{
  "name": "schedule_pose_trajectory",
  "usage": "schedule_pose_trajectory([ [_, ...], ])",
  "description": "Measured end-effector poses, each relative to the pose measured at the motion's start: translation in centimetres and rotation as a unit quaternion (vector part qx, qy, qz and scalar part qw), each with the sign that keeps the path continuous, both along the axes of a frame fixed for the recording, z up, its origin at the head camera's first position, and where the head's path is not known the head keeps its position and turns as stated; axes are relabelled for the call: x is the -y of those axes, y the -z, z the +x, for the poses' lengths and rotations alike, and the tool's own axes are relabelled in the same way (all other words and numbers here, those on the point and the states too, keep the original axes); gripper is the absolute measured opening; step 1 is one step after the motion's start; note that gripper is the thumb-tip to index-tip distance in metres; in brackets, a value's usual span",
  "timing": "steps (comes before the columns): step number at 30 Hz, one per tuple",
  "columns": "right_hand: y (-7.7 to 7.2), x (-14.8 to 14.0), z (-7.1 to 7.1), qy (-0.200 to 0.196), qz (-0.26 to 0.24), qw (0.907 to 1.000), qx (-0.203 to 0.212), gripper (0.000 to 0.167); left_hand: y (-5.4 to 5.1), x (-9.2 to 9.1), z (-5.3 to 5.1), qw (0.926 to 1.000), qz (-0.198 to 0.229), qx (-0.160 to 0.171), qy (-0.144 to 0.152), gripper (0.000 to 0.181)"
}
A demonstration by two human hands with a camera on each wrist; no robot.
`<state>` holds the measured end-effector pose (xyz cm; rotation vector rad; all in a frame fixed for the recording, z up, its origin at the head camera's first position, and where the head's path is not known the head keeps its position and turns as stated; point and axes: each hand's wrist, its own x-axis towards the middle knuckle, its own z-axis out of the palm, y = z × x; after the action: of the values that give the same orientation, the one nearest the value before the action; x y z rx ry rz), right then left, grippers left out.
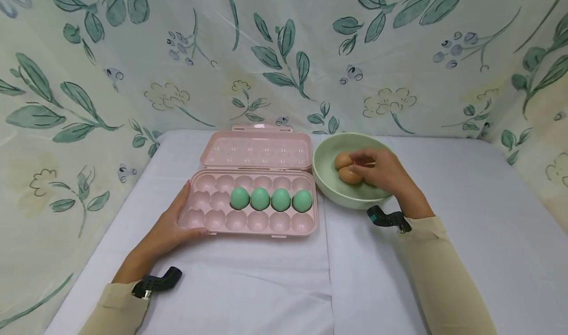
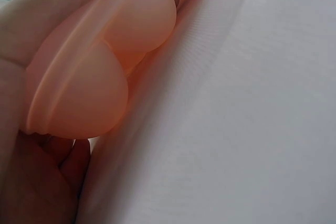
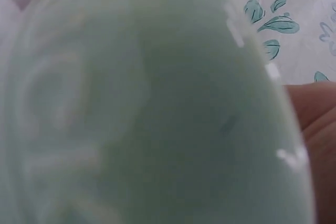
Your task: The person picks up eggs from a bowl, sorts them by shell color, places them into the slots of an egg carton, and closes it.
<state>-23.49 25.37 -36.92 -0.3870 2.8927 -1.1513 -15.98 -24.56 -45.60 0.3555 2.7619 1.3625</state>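
A pink egg carton [image 1: 255, 226] lies with its lid [image 1: 257, 150] folded back. Four is not counted here, but several green eggs [image 1: 260, 199] stand in its middle row, toward the right. My left hand [image 1: 166, 231] holds the carton's left end, thumb at the front edge; in the left wrist view its fingers [image 2: 76, 166] reach beneath the rounded cups. Inside the pale green bowl [image 1: 328, 177], my right hand [image 1: 377, 167] is over brown eggs [image 1: 350, 175], thumb and fingers apart at them. The hand partly hides the eggs. Bowl wall fills the right wrist view.
White cloth [image 1: 266, 280] covers the table, with a crease running front to back. A leaf-patterned curtain [image 1: 284, 54] hangs behind and along both sides. The bowl stands close against the carton's right end. Black wrist cameras [image 1: 161, 281] sit on both wrists.
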Motion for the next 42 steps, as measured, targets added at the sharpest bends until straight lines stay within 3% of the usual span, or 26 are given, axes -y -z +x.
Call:
schedule_pose_trajectory([
  [8,0.6,-0.1,-0.2,-0.016,0.011,0.9996,-0.019,0.038,-0.2,-0.4,-0.1,1.0000,0.006,0.000,0.006,0.127],
  [22,0.7,1.1,-0.6,-0.051,0.019,0.9985,-0.008,0.035,-0.2,0.2,0.0,1.0000,-0.002,0.001,0.001,0.126],
  [33,1.3,1.1,0.0,-0.060,0.072,0.9955,0.012,0.039,0.2,0.2,0.3,0.9999,-0.008,0.011,0.001,0.126],
  [42,1.4,1.3,-0.2,-0.074,0.079,0.9940,0.017,0.038,-0.3,0.1,0.1,0.9999,-0.006,0.011,0.001,0.124],
])
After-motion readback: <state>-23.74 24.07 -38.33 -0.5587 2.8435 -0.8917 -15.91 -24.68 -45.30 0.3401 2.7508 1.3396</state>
